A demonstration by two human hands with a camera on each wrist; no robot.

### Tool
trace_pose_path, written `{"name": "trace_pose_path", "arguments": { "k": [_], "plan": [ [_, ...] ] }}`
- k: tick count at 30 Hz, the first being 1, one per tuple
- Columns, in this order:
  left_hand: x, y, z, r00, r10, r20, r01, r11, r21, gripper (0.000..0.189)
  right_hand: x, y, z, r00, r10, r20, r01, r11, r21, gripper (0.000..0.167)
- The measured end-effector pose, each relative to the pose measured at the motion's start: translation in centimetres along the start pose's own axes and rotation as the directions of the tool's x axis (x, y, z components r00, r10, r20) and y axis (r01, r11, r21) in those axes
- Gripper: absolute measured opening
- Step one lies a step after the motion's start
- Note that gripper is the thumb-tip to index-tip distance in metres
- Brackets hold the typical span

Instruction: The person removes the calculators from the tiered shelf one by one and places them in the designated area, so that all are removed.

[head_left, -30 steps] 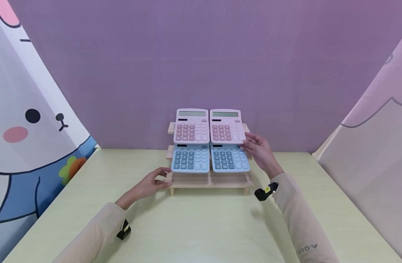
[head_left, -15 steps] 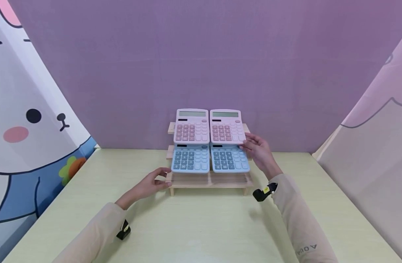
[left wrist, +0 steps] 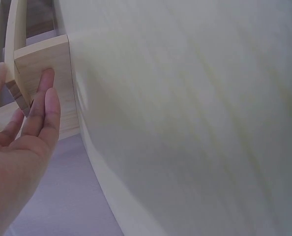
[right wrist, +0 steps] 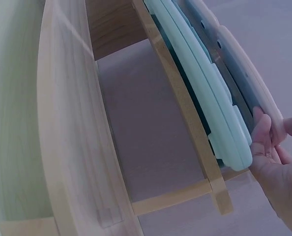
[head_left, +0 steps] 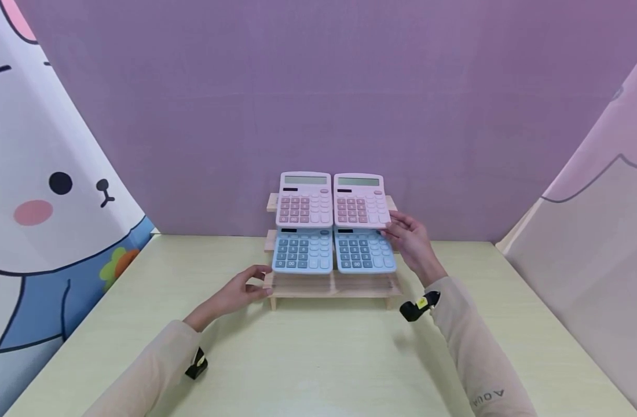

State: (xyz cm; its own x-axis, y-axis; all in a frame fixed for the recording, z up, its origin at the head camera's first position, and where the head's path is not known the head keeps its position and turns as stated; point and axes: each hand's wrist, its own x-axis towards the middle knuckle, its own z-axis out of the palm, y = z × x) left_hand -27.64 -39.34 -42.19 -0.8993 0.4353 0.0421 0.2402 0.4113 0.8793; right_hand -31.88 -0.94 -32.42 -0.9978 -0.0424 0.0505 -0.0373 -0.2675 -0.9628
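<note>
A tiered wooden stand (head_left: 333,285) holds two pink calculators above two blue ones. My left hand (head_left: 237,294) grips the left end of its lowest tier; in the left wrist view the thumb lies on the board (left wrist: 17,46) and the fingertips (left wrist: 46,78) touch the end support. My right hand (head_left: 413,240) pinches the lower right corner of the right pink calculator (head_left: 360,200). The right wrist view shows that calculator's edge (right wrist: 256,81) between thumb and fingers, beside the blue calculator (right wrist: 200,73). On the left are the other pink calculator (head_left: 304,200) and blue calculator (head_left: 303,252).
The stand is on a pale wood-grain table (head_left: 318,353), close to a purple backdrop (head_left: 318,98). A cartoon-printed cloth (head_left: 47,243) hangs at the left, and a pink and white cloth (head_left: 600,249) at the right. The lowest tier bears no calculator.
Both hands and the calculators keep almost the same places. My right wrist has shifted very slightly to the left, and the cartoon cloth has slid a little rightward.
</note>
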Motion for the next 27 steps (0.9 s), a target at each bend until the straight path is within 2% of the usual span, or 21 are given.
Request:
{"name": "trace_pose_path", "arguments": {
  "k": [18, 27],
  "plan": [
    [-0.18, 0.55, -0.06, 1.0, 0.015, 0.003, -0.015, 1.0, 0.01, 0.058, -0.37, 0.01, -0.32, 1.0, -0.023, -0.021, 0.024, 0.999, 0.032, 0.05],
    [0.09, -0.18, -0.1, 1.0, 0.014, 0.011, -0.014, 1.0, 0.009, 0.06, -0.39, 0.13, -0.71, 0.999, -0.045, -0.021, 0.045, 0.998, 0.036, 0.051]
  ]
}}
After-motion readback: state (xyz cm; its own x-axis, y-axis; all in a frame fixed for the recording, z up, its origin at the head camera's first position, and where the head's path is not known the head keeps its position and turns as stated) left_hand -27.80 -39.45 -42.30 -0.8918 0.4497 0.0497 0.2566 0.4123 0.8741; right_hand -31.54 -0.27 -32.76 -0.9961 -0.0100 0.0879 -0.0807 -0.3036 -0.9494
